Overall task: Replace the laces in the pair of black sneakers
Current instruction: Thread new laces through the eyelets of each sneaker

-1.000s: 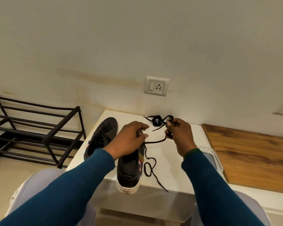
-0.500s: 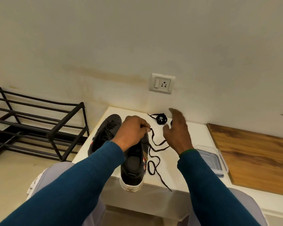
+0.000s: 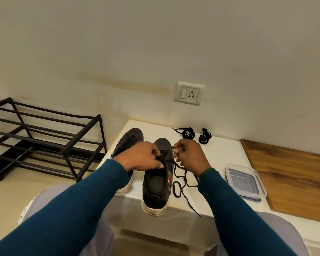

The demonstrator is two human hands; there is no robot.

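Two black sneakers stand on a small white table (image 3: pixel 222 156). The near sneaker (image 3: pixel 156 189) has its heel over the front edge; the other sneaker (image 3: pixel 130 138) lies behind my left arm. My left hand (image 3: pixel 140 157) grips the near sneaker's upper at the eyelets. My right hand (image 3: pixel 189 156) pinches a black lace (image 3: pixel 181 183) beside the toe end; the lace trails in loops to the table's front edge. Two bundled black laces (image 3: pixel 187 133) (image 3: pixel 204 136) lie at the back of the table.
A clear plastic container (image 3: pixel 245 182) sits at the table's right end, beside a wooden board (image 3: pixel 292 178). A black metal shoe rack (image 3: pixel 44 137) stands on the floor to the left. A wall socket (image 3: pixel 189 93) is above the table. My knees are under the front edge.
My right hand let go of a bundled lace at the back of the table, came back to the near sneaker and now pinches the loose lace. The left hand stayed on the sneaker.
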